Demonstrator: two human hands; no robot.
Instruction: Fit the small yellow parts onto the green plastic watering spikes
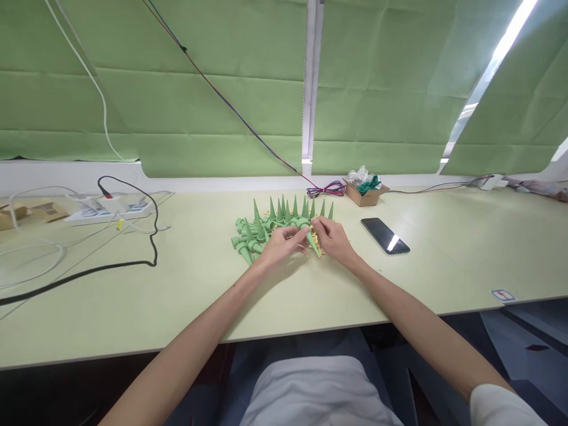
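My left hand (284,244) is closed, thumb and fingers pinching a green plastic plant watering spike (313,242) whose tip points down toward me. At the spike's upper end, my right hand (332,238) has its thumb and fingertips pressed together; whatever small thing they grip is hidden. Several more green spikes (256,212) stand in a row behind my hands. Others, with ribbed green connectors (243,251), lie to the left. Small yellow pieces (348,239) are scattered under and around my hands.
Right of my hands lies a black phone (385,235). Behind it stands a cardboard box (366,196) with plastic wrap and green material, beside a coiled red-and-blue cable (327,189). A power strip (110,212) and a black cable (106,265) occupy the table's left.
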